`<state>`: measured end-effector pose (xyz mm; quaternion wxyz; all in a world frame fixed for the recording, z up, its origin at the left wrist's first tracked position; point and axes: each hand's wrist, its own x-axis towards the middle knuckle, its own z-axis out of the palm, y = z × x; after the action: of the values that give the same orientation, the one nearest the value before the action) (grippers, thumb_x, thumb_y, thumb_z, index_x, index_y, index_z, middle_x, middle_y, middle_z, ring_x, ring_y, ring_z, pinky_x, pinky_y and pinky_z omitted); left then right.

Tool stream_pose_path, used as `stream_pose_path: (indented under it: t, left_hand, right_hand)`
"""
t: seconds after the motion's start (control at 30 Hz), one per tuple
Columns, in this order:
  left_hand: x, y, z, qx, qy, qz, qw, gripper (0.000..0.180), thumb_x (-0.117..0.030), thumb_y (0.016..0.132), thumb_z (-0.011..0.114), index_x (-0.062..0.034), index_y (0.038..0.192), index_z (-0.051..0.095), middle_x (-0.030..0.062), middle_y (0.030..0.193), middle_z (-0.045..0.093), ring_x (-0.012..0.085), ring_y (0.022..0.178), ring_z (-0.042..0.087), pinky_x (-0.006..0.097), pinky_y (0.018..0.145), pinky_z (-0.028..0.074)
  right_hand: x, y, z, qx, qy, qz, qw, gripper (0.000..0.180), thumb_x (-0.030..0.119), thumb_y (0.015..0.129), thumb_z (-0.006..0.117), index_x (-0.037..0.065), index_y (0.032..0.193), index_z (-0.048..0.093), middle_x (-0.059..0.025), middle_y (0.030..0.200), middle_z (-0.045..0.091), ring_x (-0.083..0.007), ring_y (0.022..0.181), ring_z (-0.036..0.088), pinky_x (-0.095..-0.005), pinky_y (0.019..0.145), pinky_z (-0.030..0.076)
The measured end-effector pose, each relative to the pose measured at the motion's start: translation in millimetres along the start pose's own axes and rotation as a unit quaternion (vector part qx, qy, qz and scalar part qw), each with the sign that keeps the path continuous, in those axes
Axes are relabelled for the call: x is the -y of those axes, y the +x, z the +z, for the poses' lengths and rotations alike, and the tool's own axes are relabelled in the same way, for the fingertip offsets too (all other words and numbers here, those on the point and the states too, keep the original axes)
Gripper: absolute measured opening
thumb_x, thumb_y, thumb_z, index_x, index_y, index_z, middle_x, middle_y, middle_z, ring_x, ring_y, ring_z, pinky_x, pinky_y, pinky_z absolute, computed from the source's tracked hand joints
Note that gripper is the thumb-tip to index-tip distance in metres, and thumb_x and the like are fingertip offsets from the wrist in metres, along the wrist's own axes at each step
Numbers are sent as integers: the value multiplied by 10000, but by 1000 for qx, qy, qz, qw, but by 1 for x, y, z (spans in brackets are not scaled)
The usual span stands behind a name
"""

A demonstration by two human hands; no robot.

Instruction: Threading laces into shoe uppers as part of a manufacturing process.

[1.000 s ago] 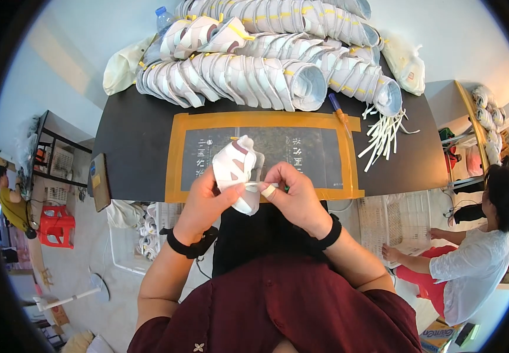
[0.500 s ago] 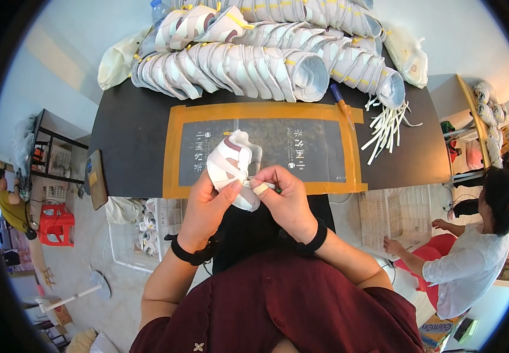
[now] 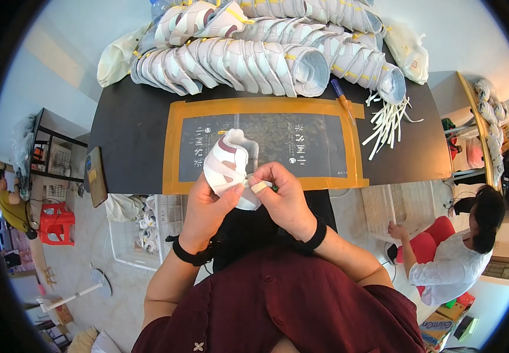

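Observation:
My left hand is closed round the lower left side of a shoe upper, white and beige with maroon patches and a yellow tab at its top. The upper is tilted over the front edge of the table. At its right side, my right hand pinches thumb against forefinger on what looks like a narrow white strip, mostly hidden by the fingers. A pale band lies across the right thumb. A small green thing shows beside the right fingers, too covered to name.
Long nested stacks of shoe uppers fill the back of the dark table. A tape-edged mat lies beneath my hands. White strips and a blue-capped pen are to the right. A person sits beside a white basket.
The shoe upper has shifted slightly left, with both hands keeping much the same grip. At the right, the seated person has leaned lower, and one hand is now at the basket's edge.

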<state>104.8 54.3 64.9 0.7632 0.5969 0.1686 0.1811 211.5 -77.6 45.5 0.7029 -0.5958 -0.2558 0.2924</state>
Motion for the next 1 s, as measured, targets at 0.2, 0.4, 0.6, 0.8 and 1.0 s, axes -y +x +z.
stream_pose_path:
  t: [0.2, 0.4, 0.6, 0.8, 1.0]
  left_hand:
    - [-1, -3, 2, -7, 29, 11, 1000, 364, -47, 871, 676, -19, 1218, 568, 12, 1117, 626, 78, 1005, 570, 260, 882, 456]
    - [-9, -5, 10, -15, 99, 12, 995, 335, -64, 874, 674, -24, 1193, 576, 2, 1090, 624, 65, 969, 563, 250, 856, 458]
    - [-6, -5, 11, -15, 100, 23, 995, 322, -51, 875, 674, -26, 1175, 559, -10, 1045, 593, 41, 901, 536, 220, 761, 456]
    - [-9, -6, 14, -29, 100, 23, 994, 316, -40, 875, 666, -22, 1171, 558, -8, 1030, 593, 38, 878, 536, 216, 737, 459]
    - [-4, -3, 16, -40, 66, 58, 995, 314, -16, 877, 638, -13, 1179, 553, -10, 1030, 592, 34, 859, 530, 209, 721, 458]
  right_hand:
    - [4, -1, -1, 4, -15, -7, 1000, 95, 68, 904, 650, 20, 940, 577, -15, 876, 623, -76, 827, 566, -244, 736, 474]
    - [5, -2, -1, -4, -19, -12, 1000, 104, 79, 906, 655, 19, 939, 577, -19, 869, 623, -82, 820, 566, -250, 730, 475]
    - [4, -3, -1, -5, -27, -22, 999, 112, 83, 902, 659, 16, 935, 575, -28, 868, 624, -87, 809, 565, -257, 716, 477]
    - [4, -1, -2, 1, -45, -40, 998, 121, 84, 896, 662, 12, 930, 571, -40, 861, 612, -102, 796, 565, -264, 714, 480]
    - [17, -3, -8, -21, -113, -100, 988, 139, 121, 939, 594, 14, 994, 525, -88, 908, 580, -184, 851, 571, -305, 769, 479]
